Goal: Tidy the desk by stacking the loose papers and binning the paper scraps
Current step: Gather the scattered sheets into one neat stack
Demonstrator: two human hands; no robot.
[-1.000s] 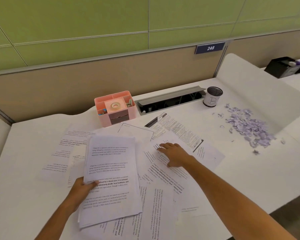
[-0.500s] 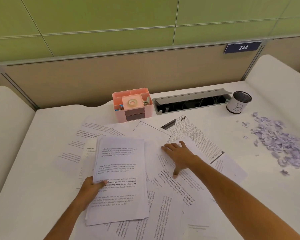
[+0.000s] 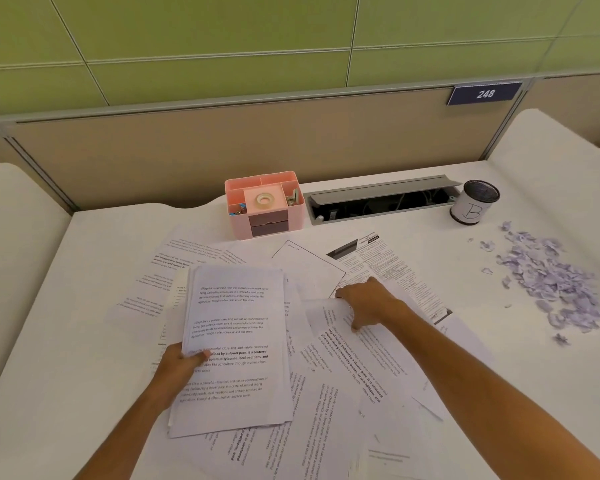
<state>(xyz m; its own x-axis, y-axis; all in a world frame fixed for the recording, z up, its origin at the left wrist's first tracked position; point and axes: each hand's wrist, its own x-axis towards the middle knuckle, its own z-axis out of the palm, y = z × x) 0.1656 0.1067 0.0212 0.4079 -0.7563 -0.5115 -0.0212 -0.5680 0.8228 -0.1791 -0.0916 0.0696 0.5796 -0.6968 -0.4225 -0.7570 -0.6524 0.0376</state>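
Hands [image 3: 368, 306] on white, text-printed papers [image 3: 236, 344]

The left hand's [image 3: 179, 367] fingers hide beneath the stack of papers [image 3: 232, 344]; only the thumb shows. Under the right hand's [image 3: 368, 304] fingers, a sheet's [image 3: 354, 344] top edge is covered. Both forearms run off the bottom edge. Most print is too small to read.

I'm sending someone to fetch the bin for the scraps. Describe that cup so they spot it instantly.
Start at the blue "248" plate on the partition, then drop to the white desk. At the right end of the open grey cable tray stands the small black mesh cup, behind the lilac paper scraps. Only it wears a white label with a handwritten "B".
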